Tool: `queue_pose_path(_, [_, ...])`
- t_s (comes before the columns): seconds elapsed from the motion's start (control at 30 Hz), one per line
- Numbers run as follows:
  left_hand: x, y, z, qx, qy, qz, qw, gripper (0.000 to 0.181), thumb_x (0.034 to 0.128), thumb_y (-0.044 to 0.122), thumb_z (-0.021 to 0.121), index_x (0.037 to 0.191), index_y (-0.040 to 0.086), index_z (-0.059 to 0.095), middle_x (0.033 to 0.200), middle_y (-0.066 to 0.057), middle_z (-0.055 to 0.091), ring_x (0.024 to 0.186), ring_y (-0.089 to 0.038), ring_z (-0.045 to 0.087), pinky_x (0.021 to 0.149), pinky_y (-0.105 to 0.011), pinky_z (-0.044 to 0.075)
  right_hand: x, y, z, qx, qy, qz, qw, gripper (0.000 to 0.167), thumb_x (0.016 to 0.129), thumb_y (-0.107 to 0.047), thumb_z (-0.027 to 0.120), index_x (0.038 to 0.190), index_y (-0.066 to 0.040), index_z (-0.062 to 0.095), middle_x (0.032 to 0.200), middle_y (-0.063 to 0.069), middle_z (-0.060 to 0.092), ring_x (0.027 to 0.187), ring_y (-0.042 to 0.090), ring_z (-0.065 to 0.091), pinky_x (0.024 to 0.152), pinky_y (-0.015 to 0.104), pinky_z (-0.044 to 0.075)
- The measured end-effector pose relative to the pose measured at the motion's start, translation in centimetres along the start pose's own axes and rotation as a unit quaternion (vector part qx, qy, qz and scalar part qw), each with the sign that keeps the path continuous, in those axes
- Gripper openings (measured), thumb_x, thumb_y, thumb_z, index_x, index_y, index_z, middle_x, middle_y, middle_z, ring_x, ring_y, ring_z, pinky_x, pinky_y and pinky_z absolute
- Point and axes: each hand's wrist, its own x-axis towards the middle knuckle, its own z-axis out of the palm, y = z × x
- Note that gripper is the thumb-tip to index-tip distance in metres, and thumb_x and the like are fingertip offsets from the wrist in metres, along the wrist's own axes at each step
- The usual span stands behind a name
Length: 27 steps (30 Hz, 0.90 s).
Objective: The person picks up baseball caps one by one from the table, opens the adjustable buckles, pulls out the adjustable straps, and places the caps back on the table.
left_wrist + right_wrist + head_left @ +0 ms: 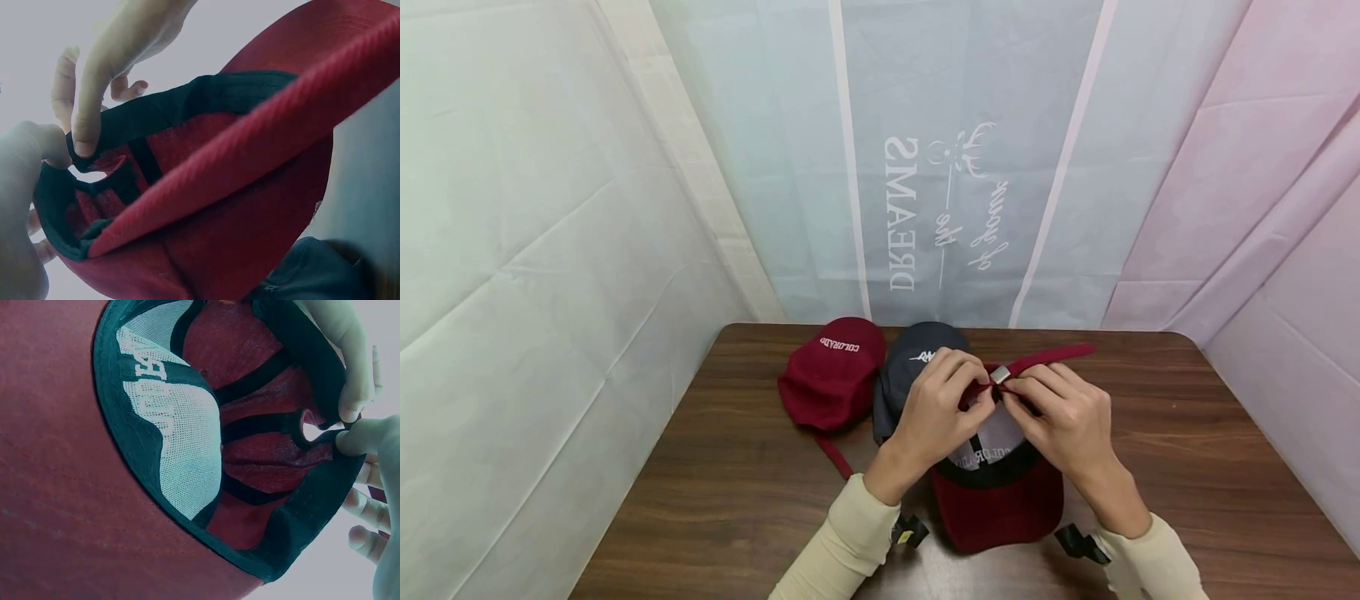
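Observation:
Both hands hold a dark red baseball cap (1003, 508) by its back, with the opening facing up and the brim toward the person. My left hand (942, 398) pinches the back edge left of a silver buckle (1000, 375). On the buckle's other side, my right hand (1063, 412) pinches the band with thumb and fingers. A loose red strap (1052, 357) sticks out to the right beyond the buckle. In the right wrist view, the black sweatband (306, 506) and white mesh lining (187, 450) show inside the cap. Fingers partly hide the fastening.
A second red cap (831, 387) lettered COLORADO lies at the back left, its strap (833, 456) trailing forward. Beside it is a dark blue-grey cap (917, 358), partly behind the left hand. They lie on a brown wooden table (715, 500) with cloth walls (775, 167) around it.

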Motion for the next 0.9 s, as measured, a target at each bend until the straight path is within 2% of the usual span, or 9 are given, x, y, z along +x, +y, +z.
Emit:
queue_pose_path(0.67, [-0.32,-0.43,-0.38,-0.011,0.013,-0.004,0.9998,0.019,0.0825,0.000,0.076,0.092,0.013,0.066,0.104,-0.002,0.068,0.092,-0.014,0.058,0.077,-0.020,0.049,0.00,0.08,-0.08,-0.009,-0.005,0.015,0.9998,0.027,0.098,-0.025,0.065,0.080,-0.010,0.079,0.077,0.004,0.074,0.064,0.020,0.062,0.052,0.036,0.048])
queue_pose_path(0.9, [-0.38,-0.60,-0.41,-0.016,0.017,-0.003,0.9997,0.015,0.0841,0.000,0.072,0.092,0.012,0.067,0.104,-0.002,0.068,0.092,-0.015,0.058,0.078,-0.021,0.049,0.05,0.19,-0.07,-0.011,-0.005,0.017,0.9998,0.026,0.097,-0.025,0.065,0.081,-0.010,0.079,0.078,0.004,0.075,0.064,0.021,0.062,0.052,0.036,0.048])
